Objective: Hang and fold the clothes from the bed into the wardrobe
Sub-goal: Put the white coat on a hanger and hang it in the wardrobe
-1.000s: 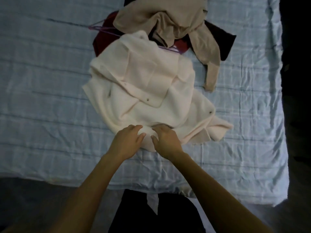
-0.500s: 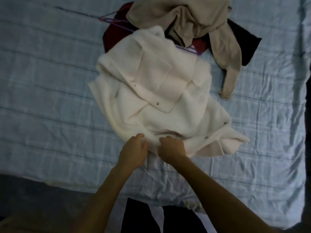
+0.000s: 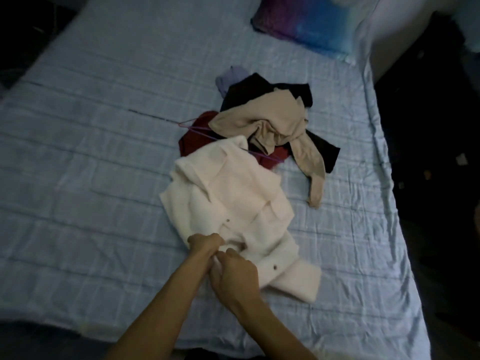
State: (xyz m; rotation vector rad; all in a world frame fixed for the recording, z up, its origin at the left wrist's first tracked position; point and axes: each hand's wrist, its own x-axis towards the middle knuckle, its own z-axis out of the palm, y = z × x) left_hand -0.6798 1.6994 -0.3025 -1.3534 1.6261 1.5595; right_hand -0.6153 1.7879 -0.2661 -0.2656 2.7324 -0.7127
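Cream jacket (image 3: 233, 198) lies crumpled on the bed (image 3: 91, 152), its long axis running from the near edge up to the pile of other clothes (image 3: 262, 120) touching its far end. Both hands are bunched together at the near hem, left hand (image 3: 206, 242) and right hand (image 3: 235, 275) each with fingers curled into the fabric, the right one closer to the edge. All the cloth stretches away from the person, so a lift should trail its length back toward that edge.

Home bedroom: bed (image 3: 104, 126) under blue sheet, pillow (image 3: 306, 24), clothes pile (image 3: 259, 120).
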